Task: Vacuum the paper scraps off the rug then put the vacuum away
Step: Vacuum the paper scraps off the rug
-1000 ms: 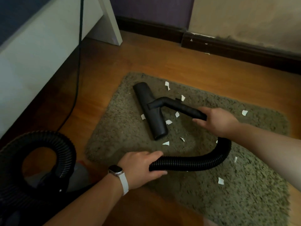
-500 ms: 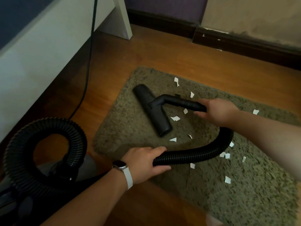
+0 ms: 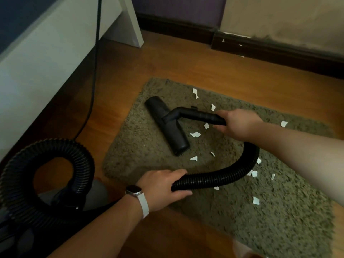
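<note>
Vacuuming is under way: the right hand [image 3: 240,123] is gripping the wand [image 3: 201,114], the left hand [image 3: 162,189] is clasping the hose [image 3: 223,177], and the floor head [image 3: 167,127] is probably needing a sweep over the scraps [image 3: 195,134] lying mid-frame on the rug [image 3: 279,211].

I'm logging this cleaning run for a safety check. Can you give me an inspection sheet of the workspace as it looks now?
Surface: shaggy olive rug on a wooden floor.
Job's things: black nozzle head lies on the rug; ribbed hose loops back to the vacuum body at lower left; white paper scraps scattered on the rug, mostly right of the nozzle head.
Clutter: white flecks by the baseboard; cannot tell what they are.
Hands: left hand grips the hose; right hand grips the rigid tube.
Cables: black cord hangs down to the floor.
Surroundings: white furniture at left.
</note>
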A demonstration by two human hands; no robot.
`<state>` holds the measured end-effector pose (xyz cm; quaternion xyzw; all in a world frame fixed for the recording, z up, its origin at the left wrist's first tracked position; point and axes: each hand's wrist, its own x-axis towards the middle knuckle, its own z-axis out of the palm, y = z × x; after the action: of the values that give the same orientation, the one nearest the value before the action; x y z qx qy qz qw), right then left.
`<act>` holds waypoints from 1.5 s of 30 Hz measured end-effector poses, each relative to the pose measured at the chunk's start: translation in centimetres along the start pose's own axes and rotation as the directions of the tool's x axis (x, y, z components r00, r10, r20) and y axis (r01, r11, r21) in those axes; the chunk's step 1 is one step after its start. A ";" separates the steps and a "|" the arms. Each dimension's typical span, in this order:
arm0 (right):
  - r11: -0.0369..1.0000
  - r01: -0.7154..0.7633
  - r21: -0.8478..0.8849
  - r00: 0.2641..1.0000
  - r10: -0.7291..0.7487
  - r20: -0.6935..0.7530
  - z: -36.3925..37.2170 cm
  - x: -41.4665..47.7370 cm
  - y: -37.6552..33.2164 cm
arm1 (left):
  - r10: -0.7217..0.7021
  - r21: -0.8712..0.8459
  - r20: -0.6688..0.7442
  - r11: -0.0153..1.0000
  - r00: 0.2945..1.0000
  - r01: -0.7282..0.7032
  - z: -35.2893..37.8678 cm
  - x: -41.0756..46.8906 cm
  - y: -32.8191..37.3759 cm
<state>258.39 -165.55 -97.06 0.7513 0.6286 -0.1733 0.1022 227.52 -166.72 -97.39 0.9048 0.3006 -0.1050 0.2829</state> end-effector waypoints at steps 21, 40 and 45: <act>0.877 -0.248 0.410 0.948 0.307 -0.082 -1.1 -0.5 5.1 | -0.057 0.080 -0.165 0.994 0.985 0.071 -2.3 2.3 1.4; 0.817 -0.309 0.486 0.946 0.319 0.063 1.6 2.6 6.5 | -0.064 0.050 -0.129 0.996 0.990 0.071 -2.8 3.9 1.4; 0.883 -0.200 0.425 0.977 0.211 0.021 1.5 3.6 4.8 | -0.066 0.051 -0.107 0.996 0.992 0.072 -2.3 3.4 0.8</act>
<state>263.44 -163.79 -100.15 0.8199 0.4939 -0.2845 -0.0540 230.81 -164.28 -96.38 0.9055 0.3431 -0.0752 0.2381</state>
